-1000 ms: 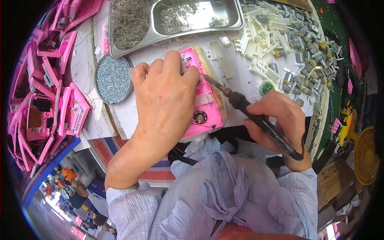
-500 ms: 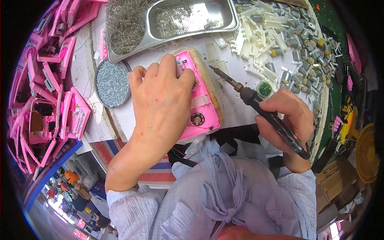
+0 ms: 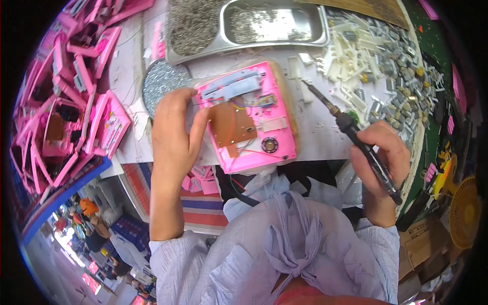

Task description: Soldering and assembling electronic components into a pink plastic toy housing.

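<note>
A soldering iron [image 3: 348, 125] is gripped in my right hand [image 3: 387, 157], its tip pointing up and left, away from the pink casing. My left hand [image 3: 175, 124] is at the casing's left edge, thumb and fingers apart; whether the fingertips touch it, I cannot tell. The open pink plastic casing [image 3: 254, 161] lies on a padded block in front of me. Inside it are a brown circuit board [image 3: 229, 124], a grey-blue plastic strip [image 3: 234, 89], thin wires and a round black part [image 3: 270, 145].
Many pink casings [image 3: 109, 122] are heaped at left. A round dish of small screws [image 3: 165, 81] stands beside a metal tray [image 3: 274, 47] holding small metal parts. White plastic pieces [image 3: 351, 56] and small motors [image 3: 401, 96] lie at right. A yellow fan [image 3: 463, 213] is far right.
My left hand has drawn back from over the casing to its left edge, uncovering the circuit board and grey-blue strip. My right hand still holds the soldering iron. The view has shifted.
</note>
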Tool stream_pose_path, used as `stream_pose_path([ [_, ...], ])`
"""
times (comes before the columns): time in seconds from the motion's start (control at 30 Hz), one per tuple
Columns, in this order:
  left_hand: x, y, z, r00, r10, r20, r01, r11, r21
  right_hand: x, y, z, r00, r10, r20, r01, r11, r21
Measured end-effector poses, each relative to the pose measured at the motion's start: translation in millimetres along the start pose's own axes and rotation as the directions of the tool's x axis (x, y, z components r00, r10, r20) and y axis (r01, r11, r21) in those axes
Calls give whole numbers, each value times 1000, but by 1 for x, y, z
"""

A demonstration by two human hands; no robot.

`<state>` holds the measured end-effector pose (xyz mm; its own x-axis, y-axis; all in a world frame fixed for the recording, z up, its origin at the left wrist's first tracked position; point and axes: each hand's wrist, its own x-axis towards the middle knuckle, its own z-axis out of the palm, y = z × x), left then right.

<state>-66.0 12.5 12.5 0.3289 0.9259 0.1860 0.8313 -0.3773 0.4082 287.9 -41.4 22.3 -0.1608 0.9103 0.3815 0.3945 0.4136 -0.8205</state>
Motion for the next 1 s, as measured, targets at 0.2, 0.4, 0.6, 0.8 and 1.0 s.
stream_pose_path([
  [0.2, -30, 0, 2, 995, -73, 63, 72, 997, 26, 11, -2, 18, 999, -51, 11, 51, 998, 25],
  [0.4, -14, 12, 13, 944, 293, -150, -315, 937, -152, 10, -9, 37, 996, 87, -35, -86, 996, 36],
  [0.6, 3, 6, 32, 948, 306, -82, -308, 829, -468, 18, -10, 52, 986, 167, 22, -168, 983, 80],
  [0.8, 0, 32, 40, 938, -293, 187, 292, 370, -882, 35, -14, 76, 974, 207, 95, -223, 952, 210],
  [1.0, 4, 40, 39, 865, -391, 315, 408, 181, -895, 59, -4, 109, 979, 162, 123, -191, 942, 277],
])
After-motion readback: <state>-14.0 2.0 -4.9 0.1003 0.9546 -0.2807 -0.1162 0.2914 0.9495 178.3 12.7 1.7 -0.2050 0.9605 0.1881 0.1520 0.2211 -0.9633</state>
